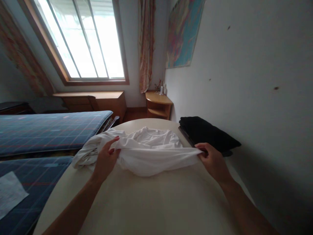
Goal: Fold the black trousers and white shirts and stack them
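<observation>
A white shirt (156, 160) lies partly on the round table, its neckline at the far side and its near edge drawn out between both hands. My left hand (107, 158) pinches the cloth at the left end of that edge. At the right end, my right hand (210, 160) grips a corner between thumb and fingers. The cloth is stretched between them and sags in the middle. Beside my left hand sits a bunched heap of off-white cloth (89, 150); whether it belongs to the shirt I cannot tell.
Black folded cloth (207, 132) is stacked on the right of the cream table (156, 205), close to the wall. To the left are blue checked mattresses (49, 130) with a sheet of paper (11, 192). A wooden corner shelf (158, 98) and a desk (97, 95) stand behind.
</observation>
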`<action>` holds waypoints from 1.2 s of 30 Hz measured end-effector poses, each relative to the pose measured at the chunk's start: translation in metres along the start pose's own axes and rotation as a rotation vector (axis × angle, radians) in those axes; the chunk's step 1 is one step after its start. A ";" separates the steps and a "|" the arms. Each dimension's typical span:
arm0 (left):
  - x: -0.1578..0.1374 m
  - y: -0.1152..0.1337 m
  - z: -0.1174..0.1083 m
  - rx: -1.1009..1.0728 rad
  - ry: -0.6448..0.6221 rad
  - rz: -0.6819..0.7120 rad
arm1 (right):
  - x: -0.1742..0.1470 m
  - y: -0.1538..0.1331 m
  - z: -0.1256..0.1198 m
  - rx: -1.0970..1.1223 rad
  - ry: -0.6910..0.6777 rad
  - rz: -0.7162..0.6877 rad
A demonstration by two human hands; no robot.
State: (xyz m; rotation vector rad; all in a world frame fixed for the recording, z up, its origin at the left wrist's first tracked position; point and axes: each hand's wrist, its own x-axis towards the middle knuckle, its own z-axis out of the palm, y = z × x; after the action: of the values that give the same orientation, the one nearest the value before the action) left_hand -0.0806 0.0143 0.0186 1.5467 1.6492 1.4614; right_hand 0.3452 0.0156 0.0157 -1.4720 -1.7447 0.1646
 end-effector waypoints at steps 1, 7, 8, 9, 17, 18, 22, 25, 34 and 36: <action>0.003 -0.002 -0.004 0.024 0.031 -0.015 | 0.000 -0.001 -0.001 0.008 0.041 0.001; 0.010 -0.031 -0.010 0.227 -0.085 -0.076 | -0.001 -0.001 -0.002 0.057 -0.170 -0.097; 0.009 -0.033 -0.010 0.305 -0.081 -0.017 | -0.002 0.000 -0.002 0.044 -0.241 -0.100; 0.009 -0.034 -0.011 0.389 -0.076 0.035 | -0.002 0.002 -0.003 0.020 -0.301 -0.091; -0.025 -0.006 -0.028 0.916 -0.258 0.019 | -0.006 0.004 -0.012 -0.011 -0.482 -0.035; -0.032 -0.007 -0.029 0.942 -0.285 0.002 | -0.009 0.004 -0.013 0.009 -0.504 -0.016; -0.049 -0.022 -0.033 0.786 -0.378 -0.023 | -0.022 0.003 -0.013 0.025 -0.565 0.019; -0.052 -0.031 -0.039 0.483 -0.412 -0.040 | -0.029 0.003 -0.012 -0.035 -0.516 -0.028; -0.045 0.015 -0.075 -0.043 -0.320 -0.257 | -0.050 -0.002 -0.041 0.020 -0.286 -0.097; -0.045 0.021 -0.077 -0.058 -0.242 -0.284 | -0.059 -0.009 -0.047 0.030 -0.318 -0.067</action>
State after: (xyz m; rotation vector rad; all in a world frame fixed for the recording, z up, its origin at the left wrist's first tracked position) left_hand -0.1256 -0.0600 0.0483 1.3344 1.5912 1.1179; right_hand 0.3676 -0.0568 0.0220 -1.4221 -2.0311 0.4062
